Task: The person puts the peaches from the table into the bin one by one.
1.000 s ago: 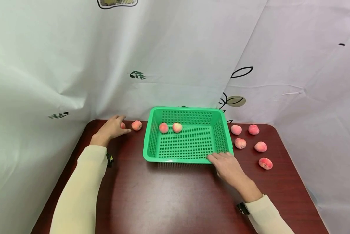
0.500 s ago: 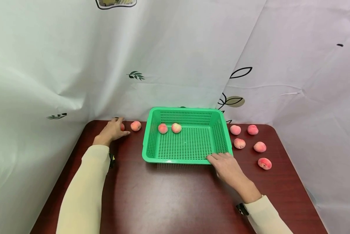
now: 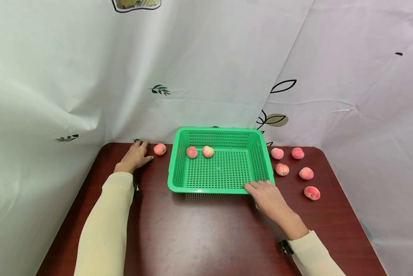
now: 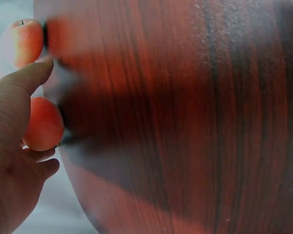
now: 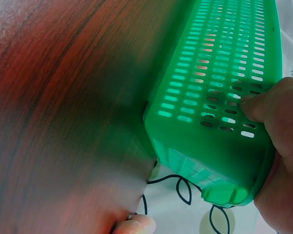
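Observation:
My left hand [image 3: 133,158] reaches to the table's back left, its fingers curled about a peach [image 4: 44,124]. The thumb stays spread out to the side. In the head view the hand hides this peach. A second peach [image 3: 160,149] lies just right of the fingers; in the left wrist view the thumb tip overlaps its edge. My right hand [image 3: 267,195] grips the front right corner of a green plastic basket [image 3: 213,190], fingers over the rim and thumb on the outer wall [image 5: 210,131]. Two peaches [image 3: 208,151] sit inside the basket at the back left.
Several loose peaches [image 3: 306,173] lie on the table right of the basket. The dark red-brown table [image 3: 206,234] stands against a pale printed cloth [image 3: 206,69] at the back and sides.
My left hand has shifted slightly right and closer around the left peach, which was partly visible between fingers and thumb and is now hidden in the head view. My right hand stays at the basket.

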`<state>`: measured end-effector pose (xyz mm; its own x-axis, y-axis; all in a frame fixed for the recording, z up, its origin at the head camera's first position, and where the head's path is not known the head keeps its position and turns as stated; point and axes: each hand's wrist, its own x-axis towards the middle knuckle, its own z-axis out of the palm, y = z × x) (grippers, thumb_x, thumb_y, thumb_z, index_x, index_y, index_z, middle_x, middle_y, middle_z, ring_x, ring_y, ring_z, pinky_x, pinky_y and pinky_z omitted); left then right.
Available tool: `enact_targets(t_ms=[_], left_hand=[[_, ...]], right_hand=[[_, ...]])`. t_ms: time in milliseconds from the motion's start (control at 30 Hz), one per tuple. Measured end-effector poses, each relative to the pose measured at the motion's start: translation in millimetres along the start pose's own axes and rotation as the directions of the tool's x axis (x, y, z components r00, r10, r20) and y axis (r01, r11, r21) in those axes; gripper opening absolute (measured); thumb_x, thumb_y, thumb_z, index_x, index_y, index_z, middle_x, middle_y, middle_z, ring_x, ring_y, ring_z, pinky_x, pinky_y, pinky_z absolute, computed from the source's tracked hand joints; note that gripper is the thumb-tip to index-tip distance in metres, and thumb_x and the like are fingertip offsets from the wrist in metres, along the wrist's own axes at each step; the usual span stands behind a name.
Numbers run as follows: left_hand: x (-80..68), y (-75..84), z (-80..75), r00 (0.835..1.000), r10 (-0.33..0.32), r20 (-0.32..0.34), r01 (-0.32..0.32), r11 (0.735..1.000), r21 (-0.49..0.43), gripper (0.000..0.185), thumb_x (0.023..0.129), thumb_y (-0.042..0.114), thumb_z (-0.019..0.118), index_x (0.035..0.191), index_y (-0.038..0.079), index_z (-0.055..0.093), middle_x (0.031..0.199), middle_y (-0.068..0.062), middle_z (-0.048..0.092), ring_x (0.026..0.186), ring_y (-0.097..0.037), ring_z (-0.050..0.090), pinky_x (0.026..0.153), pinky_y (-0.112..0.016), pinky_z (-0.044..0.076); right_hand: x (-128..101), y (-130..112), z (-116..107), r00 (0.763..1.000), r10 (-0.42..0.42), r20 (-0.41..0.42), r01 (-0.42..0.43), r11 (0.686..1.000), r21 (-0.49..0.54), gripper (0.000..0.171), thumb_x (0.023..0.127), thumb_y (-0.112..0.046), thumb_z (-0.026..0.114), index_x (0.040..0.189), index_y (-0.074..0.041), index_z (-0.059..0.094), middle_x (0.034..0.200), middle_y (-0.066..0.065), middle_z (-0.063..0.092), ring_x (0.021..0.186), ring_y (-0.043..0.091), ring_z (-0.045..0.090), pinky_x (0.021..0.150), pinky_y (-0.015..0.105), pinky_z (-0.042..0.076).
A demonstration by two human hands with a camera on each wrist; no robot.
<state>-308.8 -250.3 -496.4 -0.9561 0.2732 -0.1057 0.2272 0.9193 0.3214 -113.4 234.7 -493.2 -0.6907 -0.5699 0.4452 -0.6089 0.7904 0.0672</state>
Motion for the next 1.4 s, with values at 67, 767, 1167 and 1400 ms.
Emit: enact_targets(t_ms=[67,767,1167,1400], left_hand=[[-0.4,-0.9,2.2,1.0,0.011,-0.022,-0.011,1.0,0.015,0.048,0.097,0.018,0.069,0.131,-0.009,0.048,0.143,-0.039,0.04,0.132,-0.058,0.042,0.11,-0.064,0.036],[-6.6,2.6,-4.5,0.994,0.031,-0.105,-0.031,1.0,0.004,0.024,0.098,0.005,0.065,0.115,-0.01,0.06,0.123,-0.035,0.052,0.112,-0.051,0.056,0.097,-0.059,0.046],[-11.6,0.7,-16.6,0.998,-0.007,-0.067,0.005,0.999,-0.035,0.045,0.098,0.011,0.065,0.137,-0.009,0.053,0.139,-0.037,0.045,0.12,-0.053,0.054,0.102,-0.062,0.044],[-20.1,-1.6,-29.9,0.995,0.022,-0.095,-0.024,0.999,-0.021,0.046,0.098,0.013,0.065,0.138,-0.007,0.053,0.135,-0.034,0.047,0.116,-0.052,0.056,0.099,-0.063,0.045]], right_hand=[[-0.2,-0.2,0.1,1.0,0.0,-0.001,0.0,1.0,0.001,0.021,0.084,0.005,0.054,0.092,-0.014,0.056,0.075,-0.001,0.057,0.065,0.025,0.057,0.06,0.035,0.037],[-2.1,-0.1,-0.8,1.0,-0.007,-0.005,0.007,1.0,0.004,0.024,0.081,0.007,0.058,0.092,-0.014,0.057,0.076,-0.001,0.057,0.066,0.024,0.057,0.061,0.035,0.037],[-1.2,0.3,-1.8,1.0,0.002,0.004,-0.002,1.0,-0.001,0.022,0.082,0.006,0.056,0.091,-0.014,0.056,0.075,-0.001,0.057,0.065,0.025,0.056,0.06,0.035,0.037],[0.3,-0.6,-0.7,1.0,-0.004,0.005,0.004,1.0,0.001,0.022,0.082,0.006,0.054,0.09,-0.014,0.056,0.075,0.0,0.057,0.065,0.025,0.055,0.061,0.035,0.037]])
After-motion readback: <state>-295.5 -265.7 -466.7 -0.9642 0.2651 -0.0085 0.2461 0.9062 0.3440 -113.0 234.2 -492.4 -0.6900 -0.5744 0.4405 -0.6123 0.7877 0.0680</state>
